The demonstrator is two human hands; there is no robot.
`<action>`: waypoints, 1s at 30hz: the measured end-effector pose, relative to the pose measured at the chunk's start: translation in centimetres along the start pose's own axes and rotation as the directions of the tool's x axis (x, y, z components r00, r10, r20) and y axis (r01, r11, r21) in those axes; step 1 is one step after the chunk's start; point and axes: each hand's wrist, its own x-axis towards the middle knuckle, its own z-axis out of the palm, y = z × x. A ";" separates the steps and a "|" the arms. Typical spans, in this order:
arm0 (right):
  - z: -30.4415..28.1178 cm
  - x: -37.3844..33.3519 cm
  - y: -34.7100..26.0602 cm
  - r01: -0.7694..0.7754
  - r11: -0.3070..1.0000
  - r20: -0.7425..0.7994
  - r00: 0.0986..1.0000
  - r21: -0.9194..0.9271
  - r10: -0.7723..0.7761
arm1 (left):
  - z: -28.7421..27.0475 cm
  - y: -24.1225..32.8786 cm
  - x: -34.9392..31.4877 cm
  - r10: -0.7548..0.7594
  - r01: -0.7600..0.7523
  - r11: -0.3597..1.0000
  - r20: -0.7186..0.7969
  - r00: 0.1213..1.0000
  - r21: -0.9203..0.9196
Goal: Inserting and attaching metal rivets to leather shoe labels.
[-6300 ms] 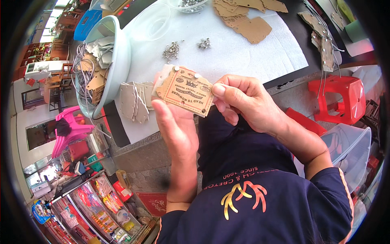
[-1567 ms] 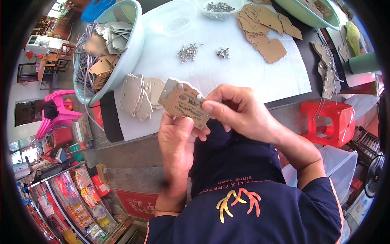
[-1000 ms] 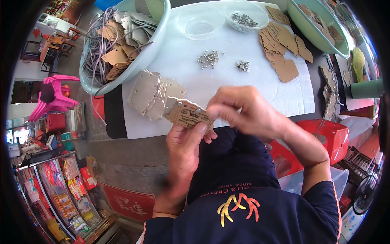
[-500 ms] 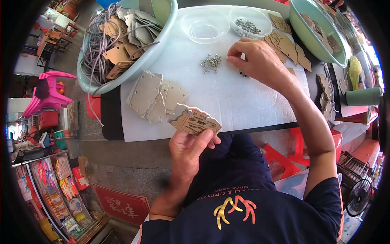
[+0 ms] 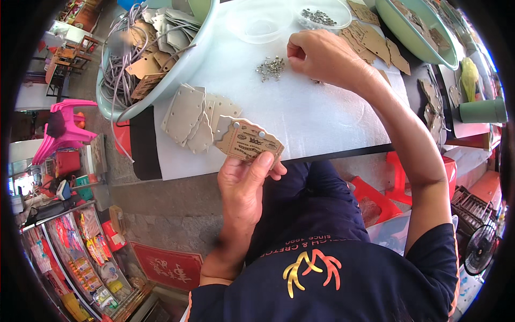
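In my left hand is a brown printed cardboard tag with a wavy edge and two round metal pieces along its top; the thumb presses on its face. My right hand is over the white table cover, fingers curled together, and whatever they hold is hidden. Just left of its fingertips lies a loose pile of small metal rivets. A few dark bits show partly under the right hand. Grey cardboard tags with holes lie overlapping behind the held tag.
A pale green basin with cords and tags stands at the left; another green basin is at the far right. A clear bowl holds small metal pieces beside a second clear bowl. Brown tags lie near the right basin.
My right hand's fingers have curled in more, close to the rivet pile. The left hand still holds the tag. The whole view has shifted slightly.
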 end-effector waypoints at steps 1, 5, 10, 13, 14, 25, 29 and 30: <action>-0.1 -0.1 0.0 -0.002 1.000 0.003 1.000 0.019 0.002 | 0.0 0.0 0.0 -0.010 0.010 1.000 -0.007 1.000 -0.013; -0.7 -1.7 -0.2 0.072 0.995 -0.097 0.993 0.072 -0.065 | 0.3 0.3 0.2 -0.010 0.009 0.999 -0.010 1.000 -0.042; -0.5 -6.3 -2.3 -0.020 0.731 0.021 1.000 0.683 0.008 | 0.9 0.6 0.9 -0.013 0.021 0.988 0.053 0.999 -0.152; 0.0 -8.7 -4.2 -0.235 0.434 0.237 0.970 0.870 0.050 | 1.5 0.5 1.0 -0.010 0.011 0.988 0.011 1.000 -0.156; 0.5 -9.4 -4.5 -0.294 0.330 0.295 0.954 0.897 0.048 | 1.7 0.6 1.1 -0.015 0.017 0.988 0.013 1.000 -0.152; 0.6 -11.1 -5.0 -0.359 0.150 0.350 0.933 0.921 0.079 | 3.3 0.7 1.1 -0.013 0.014 0.997 0.015 1.000 -0.082; 0.9 -11.2 -4.5 -0.355 0.133 0.353 0.935 0.925 0.041 | 2.9 0.3 1.2 -0.011 0.016 0.996 0.053 0.999 -0.087; 1.0 -11.2 -4.4 -0.345 0.108 0.344 0.939 0.932 0.030 | 2.9 0.3 1.1 -0.007 0.011 0.997 0.049 0.999 -0.076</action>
